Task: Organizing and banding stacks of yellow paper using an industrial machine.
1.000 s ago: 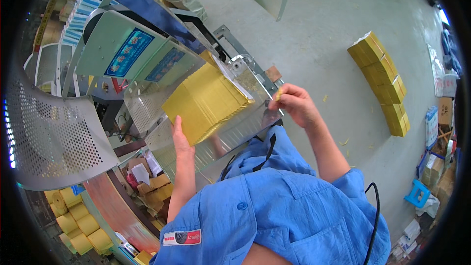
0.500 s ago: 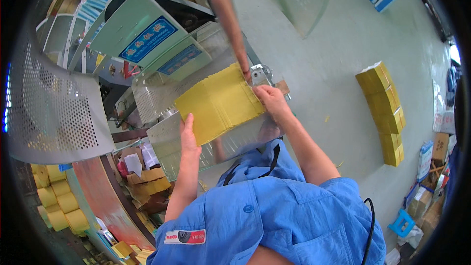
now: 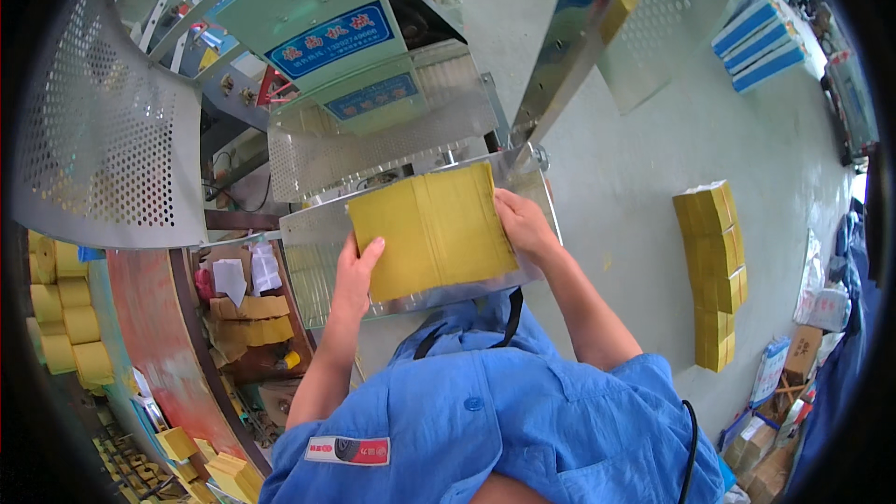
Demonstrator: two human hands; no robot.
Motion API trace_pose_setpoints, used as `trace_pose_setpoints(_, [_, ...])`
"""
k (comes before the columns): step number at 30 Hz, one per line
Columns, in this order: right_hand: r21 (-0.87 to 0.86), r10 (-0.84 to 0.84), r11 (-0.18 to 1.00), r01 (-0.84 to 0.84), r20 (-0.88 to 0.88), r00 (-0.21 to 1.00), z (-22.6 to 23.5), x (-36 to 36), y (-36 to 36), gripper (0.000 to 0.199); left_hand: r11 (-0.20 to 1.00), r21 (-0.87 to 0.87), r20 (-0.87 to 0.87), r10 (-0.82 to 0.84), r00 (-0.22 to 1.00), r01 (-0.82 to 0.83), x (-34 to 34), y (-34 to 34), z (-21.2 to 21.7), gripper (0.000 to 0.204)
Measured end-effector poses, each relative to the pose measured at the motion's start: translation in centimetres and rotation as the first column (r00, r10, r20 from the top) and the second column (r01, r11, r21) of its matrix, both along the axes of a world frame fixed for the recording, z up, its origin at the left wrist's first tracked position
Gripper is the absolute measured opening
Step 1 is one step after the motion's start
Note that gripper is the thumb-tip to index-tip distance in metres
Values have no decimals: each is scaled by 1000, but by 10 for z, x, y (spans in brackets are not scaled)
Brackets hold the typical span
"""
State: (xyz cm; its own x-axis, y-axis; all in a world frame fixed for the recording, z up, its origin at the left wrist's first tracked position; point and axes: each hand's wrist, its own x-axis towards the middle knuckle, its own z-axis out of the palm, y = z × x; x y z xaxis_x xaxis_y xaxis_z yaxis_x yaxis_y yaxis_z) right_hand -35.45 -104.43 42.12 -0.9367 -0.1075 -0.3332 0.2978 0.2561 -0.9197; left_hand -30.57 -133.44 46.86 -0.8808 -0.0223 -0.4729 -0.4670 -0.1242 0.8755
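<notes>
Between my two hands is a stack of yellow paper (image 3: 429, 233), broad and roughly rectangular, with faint creases down its middle. My left hand (image 3: 358, 271) grips its left edge, thumb lying on top and the fingers mostly hidden. At the right edge my right hand (image 3: 523, 222) closes on the paper, the fingertips partly tucked behind it. Beneath the stack lies a shiny metal tray (image 3: 322, 266) at the front of a pale green machine (image 3: 322, 0).
A perforated metal guard (image 3: 112, 149) stands at left, a clear perforated panel (image 3: 383, 145) beyond the tray. A metal bar (image 3: 569, 65) slants at upper right. Bundled yellow paper stacks (image 3: 714, 266) stand on the floor at right. A reddish board (image 3: 159, 317) and yellow rolls (image 3: 70, 317) are at lower left.
Another person's arm, which reached in from the top to the paper's far corner, is gone. The paper's ragged edges look more even. My view has shifted, and a metal bar shows at upper right.
</notes>
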Motion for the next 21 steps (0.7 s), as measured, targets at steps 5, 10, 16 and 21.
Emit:
trace_pose_setpoints(5, [-107,12,993,-47,-305,952,45,-5,-11,34,987,-37,-355,132,926,-155,32,3,-2,64])
trace_pose_setpoints(10, [-383,-255,908,167,-191,948,14,9,-23,35,985,-87,-404,99,910,-146,52,4,-70,72])
trace_pose_setpoints(16, [-543,-402,770,333,-7,916,-3,5,-19,31,886,-451,-413,-99,905,-108,29,21,-67,62])
trace_pose_setpoints(21, [-543,-475,741,396,-6,880,-20,-2,-5,26,848,-520,-444,-163,881,-105,10,31,-73,62])
